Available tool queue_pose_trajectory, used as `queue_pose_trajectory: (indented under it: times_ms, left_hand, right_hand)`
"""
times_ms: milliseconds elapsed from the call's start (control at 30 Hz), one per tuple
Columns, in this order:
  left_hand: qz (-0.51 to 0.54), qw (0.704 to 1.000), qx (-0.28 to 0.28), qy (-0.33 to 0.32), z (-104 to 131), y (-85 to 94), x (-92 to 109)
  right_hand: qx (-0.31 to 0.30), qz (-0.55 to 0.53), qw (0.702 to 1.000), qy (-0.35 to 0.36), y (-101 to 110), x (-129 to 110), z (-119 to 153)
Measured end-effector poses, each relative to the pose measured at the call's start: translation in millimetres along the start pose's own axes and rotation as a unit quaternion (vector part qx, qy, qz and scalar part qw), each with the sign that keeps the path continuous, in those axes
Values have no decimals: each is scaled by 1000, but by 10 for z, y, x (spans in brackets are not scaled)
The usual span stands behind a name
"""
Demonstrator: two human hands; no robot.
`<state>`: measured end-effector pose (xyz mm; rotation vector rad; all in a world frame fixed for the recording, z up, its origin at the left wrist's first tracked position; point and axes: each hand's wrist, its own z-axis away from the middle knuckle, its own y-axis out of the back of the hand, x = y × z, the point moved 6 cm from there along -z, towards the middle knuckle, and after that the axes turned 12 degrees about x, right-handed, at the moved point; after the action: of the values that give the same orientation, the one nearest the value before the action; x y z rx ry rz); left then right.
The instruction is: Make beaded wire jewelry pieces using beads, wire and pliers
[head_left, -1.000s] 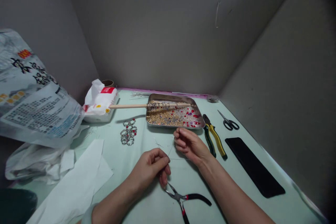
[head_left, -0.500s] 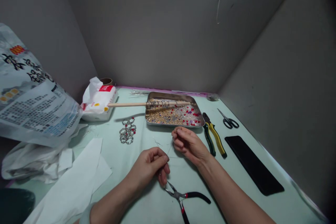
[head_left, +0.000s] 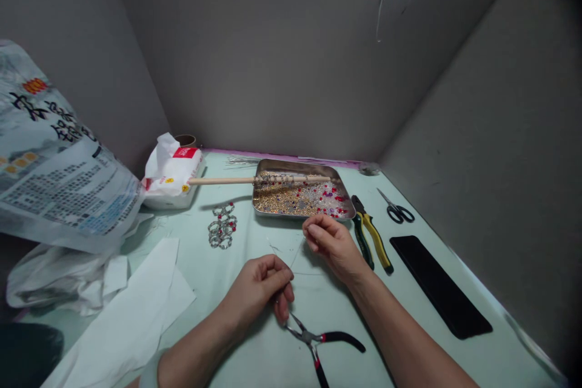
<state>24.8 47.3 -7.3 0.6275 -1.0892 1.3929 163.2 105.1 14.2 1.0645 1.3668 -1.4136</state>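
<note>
The left hand (head_left: 262,284) and right hand (head_left: 331,245) pinch a thin, straight wire (head_left: 297,253) between fingertips. Grainy gold beads (head_left: 276,199) lie in a smooth metal tray (head_left: 302,166)

A craft corner: bead tray (head_left: 295,166), 2 pairs of pliers (head_left: 377,242) and scissors (head_left: 391,207) on a table (head_left: 259,242) against grey walls (head_left: 273,60).

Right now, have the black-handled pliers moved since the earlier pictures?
No; the black-handled pliers show no visible shift against the metal tray.
</note>
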Motion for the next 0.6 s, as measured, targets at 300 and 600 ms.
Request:
queue_pose_trajectory:
  times_ms: [300, 600]
  left_hand:
    - [-6, 999, -9, -34, 2, -6, 18]
    - [23, 998, -5, -50, 0, 6, 39]
  right_hand:
    - [-25, 9, 1000, -11, -14, -3, 25]
    - [-94, 60, 994, -15, -116, -57, 139]
